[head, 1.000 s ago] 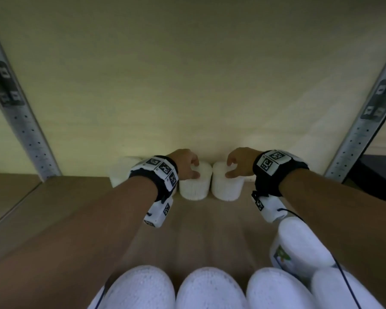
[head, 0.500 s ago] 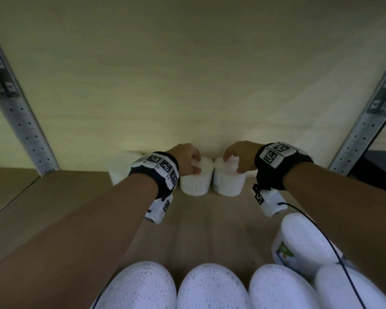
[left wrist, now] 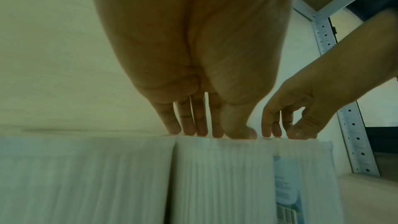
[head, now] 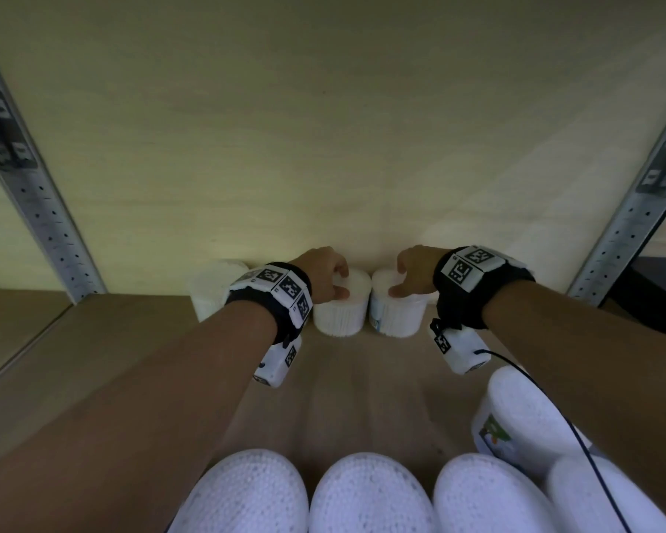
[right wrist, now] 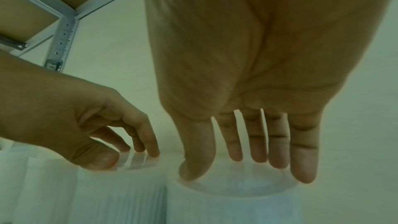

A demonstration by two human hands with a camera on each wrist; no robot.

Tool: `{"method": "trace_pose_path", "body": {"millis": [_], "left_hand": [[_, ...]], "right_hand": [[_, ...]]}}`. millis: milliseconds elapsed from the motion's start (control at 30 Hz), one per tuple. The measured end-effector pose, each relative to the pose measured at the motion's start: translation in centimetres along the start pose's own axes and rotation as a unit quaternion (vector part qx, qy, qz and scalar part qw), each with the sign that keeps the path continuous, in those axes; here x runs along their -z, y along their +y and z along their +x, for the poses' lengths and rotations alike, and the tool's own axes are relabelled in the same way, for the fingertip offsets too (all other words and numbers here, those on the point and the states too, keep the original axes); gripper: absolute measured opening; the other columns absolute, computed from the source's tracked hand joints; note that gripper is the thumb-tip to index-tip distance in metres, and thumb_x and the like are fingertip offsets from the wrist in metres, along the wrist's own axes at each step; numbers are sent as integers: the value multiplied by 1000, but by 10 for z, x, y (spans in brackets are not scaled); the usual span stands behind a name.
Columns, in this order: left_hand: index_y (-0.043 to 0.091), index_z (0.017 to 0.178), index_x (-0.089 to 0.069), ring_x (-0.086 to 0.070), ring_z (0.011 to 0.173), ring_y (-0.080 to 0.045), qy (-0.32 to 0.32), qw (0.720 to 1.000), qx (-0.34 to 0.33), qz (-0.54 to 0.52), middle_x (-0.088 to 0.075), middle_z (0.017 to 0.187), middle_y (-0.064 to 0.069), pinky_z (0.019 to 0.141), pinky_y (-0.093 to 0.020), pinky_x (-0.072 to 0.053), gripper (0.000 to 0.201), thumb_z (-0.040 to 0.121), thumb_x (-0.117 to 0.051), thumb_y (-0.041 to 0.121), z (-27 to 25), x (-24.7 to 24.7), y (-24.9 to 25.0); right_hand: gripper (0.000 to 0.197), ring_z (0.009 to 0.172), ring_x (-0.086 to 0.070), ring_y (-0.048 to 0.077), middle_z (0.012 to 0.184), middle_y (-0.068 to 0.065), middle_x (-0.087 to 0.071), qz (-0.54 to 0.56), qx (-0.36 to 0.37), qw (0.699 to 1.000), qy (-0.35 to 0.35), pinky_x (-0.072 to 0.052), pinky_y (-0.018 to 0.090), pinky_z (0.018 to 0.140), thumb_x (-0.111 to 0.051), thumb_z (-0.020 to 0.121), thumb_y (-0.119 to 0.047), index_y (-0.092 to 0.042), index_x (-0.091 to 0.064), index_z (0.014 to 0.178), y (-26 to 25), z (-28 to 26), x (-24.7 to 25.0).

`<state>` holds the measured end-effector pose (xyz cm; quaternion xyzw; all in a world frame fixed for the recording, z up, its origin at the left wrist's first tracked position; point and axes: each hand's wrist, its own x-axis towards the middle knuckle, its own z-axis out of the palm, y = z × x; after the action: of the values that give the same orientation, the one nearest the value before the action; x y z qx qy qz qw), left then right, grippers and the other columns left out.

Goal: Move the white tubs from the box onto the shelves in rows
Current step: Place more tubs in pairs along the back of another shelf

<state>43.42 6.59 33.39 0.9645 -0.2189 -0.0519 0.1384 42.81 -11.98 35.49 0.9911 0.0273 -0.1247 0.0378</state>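
Observation:
Two white tubs stand side by side at the back of the wooden shelf (head: 362, 386). My left hand (head: 339, 280) grips the left tub (head: 339, 313) from above, thumb at the lid's front and fingers at its rear. My right hand (head: 400, 280) holds the right tub (head: 395, 317), which has a blue label, the same way. In the left wrist view the left hand (left wrist: 211, 132) touches the top of its tub (left wrist: 221, 176). In the right wrist view the right hand (right wrist: 247, 168) spans the lid of its tub (right wrist: 237, 207).
A third tub (head: 210, 290) stands to the left of my left wrist. Several more tubs (head: 366, 494) line the shelf's front edge, one (head: 523, 417) behind them at the right. Perforated metal uprights (head: 43, 209) (head: 631, 209) flank the bay. The back wall (head: 323, 148) is just behind the tubs.
Both hands stay on top of the two back tubs. The tubs and hands have hardly shifted; only the view has moved a little.

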Motion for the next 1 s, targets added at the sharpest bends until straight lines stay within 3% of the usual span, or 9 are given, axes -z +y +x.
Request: {"method": "trace_pose_path", "body": {"millis": [200,300,467,533,600,733,833,1000], "left_hand": [[10,128,-56,-51,121,-27,1,1000,-3,-1,-49,134,-10,98,-33,-41,46,88,-65,30,-1,0,1],[10,128,-56,-50,121,-27,2,1000,-3,-1,-48,134,-10,98,-32,-40,45,88,-64,29,-3,0,1],[9,127,-56,-51,121,-27,6,1000,1,0,-48,133,-11,98,-32,-40,45,87,-65,29,-3,1,2],[9,127,-56,-50,121,-27,7,1000,1,1,-48,134,-11,98,-32,-40,45,88,-65,28,-3,1,4],[8,128,-55,-50,122,-27,8,1000,2,4,-48,134,-11,98,-32,-40,45,88,-64,27,-4,1,5],[8,129,-55,-49,122,-28,8,1000,4,8,-47,135,-12,98,-32,-40,45,89,-64,27,-4,0,6],[8,129,-55,-49,122,-28,8,1000,5,8,-47,135,-12,97,-30,-40,45,89,-64,27,-5,0,6],[8,129,-54,-49,122,-28,12,1000,8,5,-47,134,-12,98,-31,-40,45,89,-63,27,-6,0,7]], "right_hand": [[58,129,-46,27,143,11,-44,-4,18,1000,12,-39,33,105,-59,92,-36,-7,-43,139,1,-4,1],[56,131,-44,26,145,8,-41,10,33,999,0,-39,33,106,-64,89,-23,-14,-43,140,3,-3,2],[55,132,-44,26,146,7,-42,38,65,997,-7,-41,34,105,-60,87,-3,-17,-49,139,5,-6,5],[51,130,-46,25,143,6,-46,66,73,995,11,-40,33,104,-61,88,-6,-16,-51,137,9,-8,7],[46,124,-50,25,138,7,-50,84,66,993,50,-41,32,101,-63,89,-21,-15,-53,134,12,-9,9],[63,126,-49,26,140,7,-48,67,20,997,27,-40,33,103,-60,88,-48,-12,-47,138,15,-10,5],[70,131,-44,26,146,8,-42,45,15,999,1,-37,33,106,-59,88,-49,-10,-41,143,13,-8,0],[66,131,-43,26,146,8,-40,24,24,999,1,-37,34,107,-63,87,-43,-12,-41,142,11,-6,-1]]}}
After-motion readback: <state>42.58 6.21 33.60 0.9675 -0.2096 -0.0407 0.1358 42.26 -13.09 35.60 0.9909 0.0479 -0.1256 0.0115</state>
